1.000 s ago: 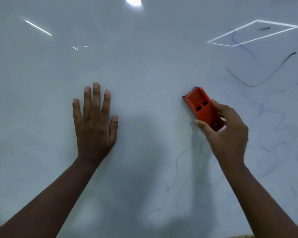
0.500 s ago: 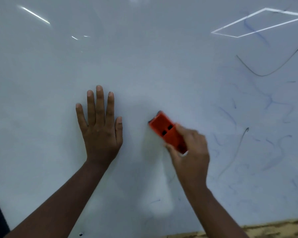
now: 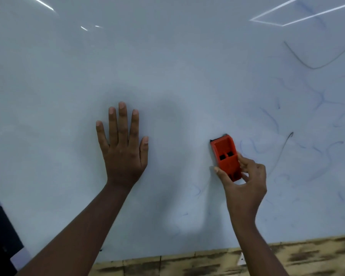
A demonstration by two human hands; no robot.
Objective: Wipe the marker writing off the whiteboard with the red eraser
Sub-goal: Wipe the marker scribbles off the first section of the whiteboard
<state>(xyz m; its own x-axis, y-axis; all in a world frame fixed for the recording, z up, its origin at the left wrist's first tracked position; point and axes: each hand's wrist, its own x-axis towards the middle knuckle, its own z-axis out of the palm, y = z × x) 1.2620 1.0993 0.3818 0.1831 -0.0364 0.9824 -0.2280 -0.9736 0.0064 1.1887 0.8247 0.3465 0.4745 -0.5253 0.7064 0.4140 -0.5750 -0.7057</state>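
Eraser (image 3: 226,157) gripped by right hand (image 3: 245,188) mid-whiteboard (image 3: 167,66); left hand (image 3: 124,154) flat, fingers spread.

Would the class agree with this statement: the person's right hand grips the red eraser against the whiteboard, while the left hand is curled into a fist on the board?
Not quite. The head view shows the left hand lying flat on the whiteboard with its fingers straight and spread, not curled into a fist. The rest stands: the right hand grips the red eraser against the board.
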